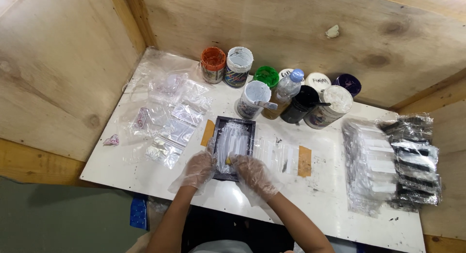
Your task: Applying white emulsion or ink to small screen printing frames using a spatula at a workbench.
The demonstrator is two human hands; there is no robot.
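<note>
While both hands, sheathed in loose clear plastic gloves, press on the near end of the small black frame [234, 147], the main hazard looks to be the wet white paint spread across its middle. The left hand [199, 168] curls round the frame's near-left corner; the right hand [254, 174] lies on its near-right edge, fingers bent and seeming to pinch something small and yellowish, though I cannot tell what it is. The frame lies flat on the white desk [233, 197], just in front of the paint jars. If the baggy gloves slip or drag through the paint, it could smear beyond the frame, and an uneven push might shift the frame off the taped clear strip [280, 157] beside it. A backward nudge could also tip the open white-paint jar [253, 98] with a tool resting in it, or the clear bottle [285, 92] next to it. The desk is a white board, speckled with dark paint marks, with brown tape patches on either side of the frame. Empty clear bags [172, 119] lie scattered to the left; bundles of bagged white and black pieces [391, 163] lie stacked at the right. Plywood walls close in the desk on three sides, and a grey-green floor [58, 219] shows below left.
</note>
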